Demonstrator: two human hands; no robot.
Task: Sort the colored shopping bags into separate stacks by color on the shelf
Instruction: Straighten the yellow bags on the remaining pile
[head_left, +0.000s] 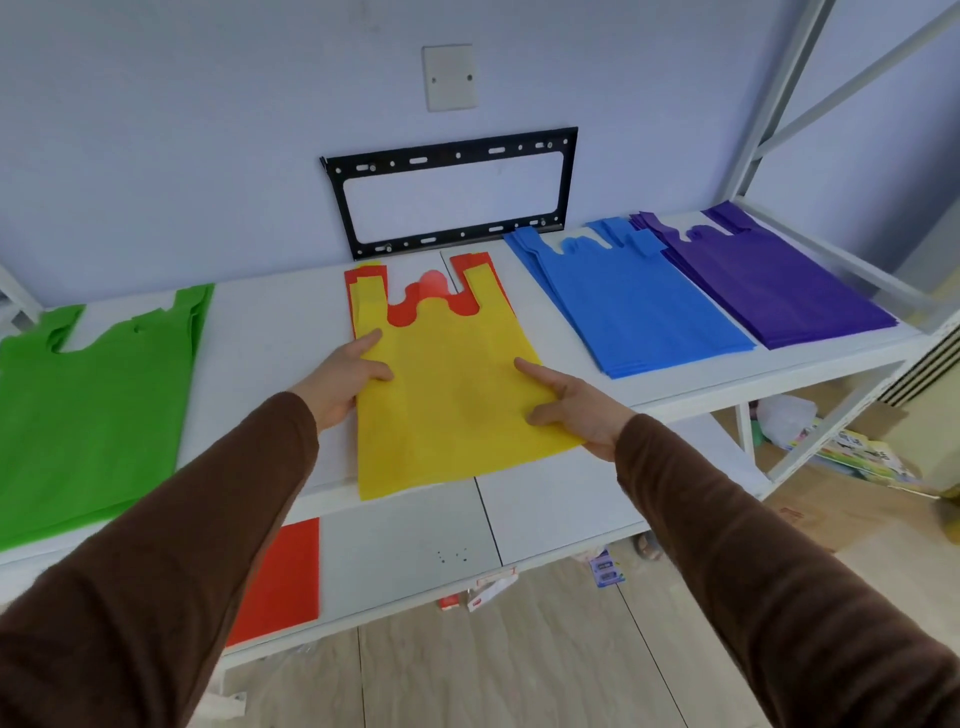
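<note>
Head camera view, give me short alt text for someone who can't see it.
Both hands, left and right, grip the sides of a yellow bag lying on red bags mid-shelf. A green stack lies to the left; blue and purple stacks to the right on the white shelf.

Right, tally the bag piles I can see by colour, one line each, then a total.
Individual bags in a pile cannot be counted, so this counts piles and loose bags.
Green pile: 1
Yellow bag, held by both hands, left hand and right hand: 1
Red bags: 2, one under the yellow, one on the lower shelf
Blue pile: 1
Purple pile: 1
Total: 6
</note>
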